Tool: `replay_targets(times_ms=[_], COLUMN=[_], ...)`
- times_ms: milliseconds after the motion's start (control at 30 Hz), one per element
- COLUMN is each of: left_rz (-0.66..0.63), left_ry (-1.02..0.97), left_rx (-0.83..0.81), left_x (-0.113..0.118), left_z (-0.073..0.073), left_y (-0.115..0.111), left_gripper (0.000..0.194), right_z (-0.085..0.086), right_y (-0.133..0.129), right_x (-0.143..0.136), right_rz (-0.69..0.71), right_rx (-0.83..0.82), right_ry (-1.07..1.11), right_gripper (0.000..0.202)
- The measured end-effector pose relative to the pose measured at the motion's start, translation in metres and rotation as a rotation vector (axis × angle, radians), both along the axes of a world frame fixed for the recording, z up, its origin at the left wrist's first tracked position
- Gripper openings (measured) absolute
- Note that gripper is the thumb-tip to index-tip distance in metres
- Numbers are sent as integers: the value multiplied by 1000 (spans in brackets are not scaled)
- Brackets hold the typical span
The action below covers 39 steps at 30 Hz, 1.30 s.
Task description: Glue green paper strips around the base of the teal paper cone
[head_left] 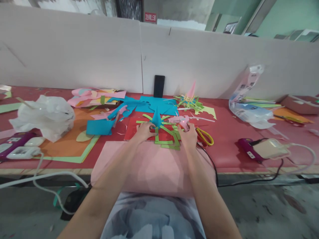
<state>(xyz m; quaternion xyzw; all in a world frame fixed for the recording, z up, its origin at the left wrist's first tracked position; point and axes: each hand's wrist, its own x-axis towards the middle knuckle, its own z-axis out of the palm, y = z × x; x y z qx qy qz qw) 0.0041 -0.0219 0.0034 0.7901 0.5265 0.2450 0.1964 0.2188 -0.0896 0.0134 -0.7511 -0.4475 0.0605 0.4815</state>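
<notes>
The upright blue paper cone [157,118], ringed at its base by narrow green paper strips [140,121], stood just beyond and to the right of the left hand [144,131], which was the nearer one. That hand's fingers were half curled beside the base; whether they pinched a strip, I could not tell. The right hand [188,134] was closed around the handle of a pale pink plastic glue gun [183,122], whose body lay crosswise to the cone's vertical axis, nozzle pointing left towards the base.
</notes>
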Motion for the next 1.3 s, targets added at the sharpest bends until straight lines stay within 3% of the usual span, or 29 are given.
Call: replay_targets(times_ms=[200, 533, 867, 967, 1133, 1300], left_rz=[-44, -49, -48, -15, 165, 182], left_ry=[-4, 21, 1, -90, -311, -233], left_rx=[3, 9, 1, 48, 286, 338], left_x=[1, 0, 0, 0, 7, 26], left_z=[4, 5, 9, 20, 49, 65], left_y=[-3, -3, -5, -7, -1, 11], left_gripper=[24, 36, 33, 26, 27, 28], right_z=[-1, 1, -2, -3, -2, -4], right_y=[0, -1, 1, 1, 1, 3], right_x=[1, -1, 1, 0, 0, 2], right_rz=[-5, 0, 1, -8, -18, -24], right_rx=[-10, -35, 18, 32, 58, 103], right_ry=[-1, -8, 3, 16, 60, 65], right_gripper=[49, 49, 50, 49, 52, 52])
